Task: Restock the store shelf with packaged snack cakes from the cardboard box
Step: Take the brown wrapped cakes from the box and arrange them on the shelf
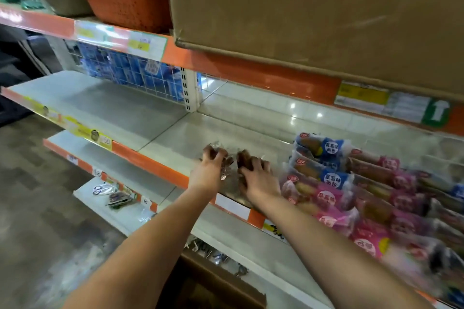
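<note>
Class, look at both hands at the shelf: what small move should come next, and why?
Probably let go: the left hand and right hand each grip clear-wrapped snack cakes low over the bare shelf, beside the pink bread packs.

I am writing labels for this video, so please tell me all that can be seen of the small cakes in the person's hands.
The small cakes are dark brown pieces in clear, crinkled wrappers. Blur hides their number and any print. They are on or just above the pale shelf, near its front edge, left of the bread packs. The left hand and right hand each grip some with curled fingers.
</note>
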Demonstrator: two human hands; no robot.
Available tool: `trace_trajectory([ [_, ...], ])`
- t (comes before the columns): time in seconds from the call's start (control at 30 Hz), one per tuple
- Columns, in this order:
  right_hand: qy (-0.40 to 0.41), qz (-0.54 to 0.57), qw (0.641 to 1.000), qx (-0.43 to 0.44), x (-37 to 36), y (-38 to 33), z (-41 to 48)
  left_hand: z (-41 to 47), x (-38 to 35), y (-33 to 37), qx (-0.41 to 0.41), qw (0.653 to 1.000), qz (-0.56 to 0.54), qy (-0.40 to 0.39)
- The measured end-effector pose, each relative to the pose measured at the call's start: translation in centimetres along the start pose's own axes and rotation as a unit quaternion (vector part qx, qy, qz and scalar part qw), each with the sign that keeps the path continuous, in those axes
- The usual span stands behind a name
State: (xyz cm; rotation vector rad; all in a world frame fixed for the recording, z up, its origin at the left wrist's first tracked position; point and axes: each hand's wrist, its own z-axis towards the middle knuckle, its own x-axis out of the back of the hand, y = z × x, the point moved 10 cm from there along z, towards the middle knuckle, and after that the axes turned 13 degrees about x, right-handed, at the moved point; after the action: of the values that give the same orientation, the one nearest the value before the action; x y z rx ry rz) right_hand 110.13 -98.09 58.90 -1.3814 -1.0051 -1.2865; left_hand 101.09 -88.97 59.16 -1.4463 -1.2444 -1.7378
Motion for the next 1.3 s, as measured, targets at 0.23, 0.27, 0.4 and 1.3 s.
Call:
trace_trajectory([
  [0.23, -0.038, 0.075, 0.994, -0.065, -3.0, 0.6, 3.2, 3.4, -3.1, -0.6, -0.064, 0.982, 0.152, -0.092],
  [0.27, -0.051, 0.081, 0.992, -0.079, -3.5, 0.5, 3.7, 3.9, -3.4, -0.7, -0.079, 0.978, 0.165, -0.098],
  [0.4, -0.074, 0.068, 0.990, -0.099, -4.5, 0.5, 5.4, 5.9, -3.9, -1.5, -0.096, 0.972, 0.171, -0.128],
  [1.3, 0.012, 0.010, 0.998, -0.059, -1.8, 1.4, 5.5, 5.4, -1.3, -5.0, -0.056, 0.982, 0.151, -0.102],
])
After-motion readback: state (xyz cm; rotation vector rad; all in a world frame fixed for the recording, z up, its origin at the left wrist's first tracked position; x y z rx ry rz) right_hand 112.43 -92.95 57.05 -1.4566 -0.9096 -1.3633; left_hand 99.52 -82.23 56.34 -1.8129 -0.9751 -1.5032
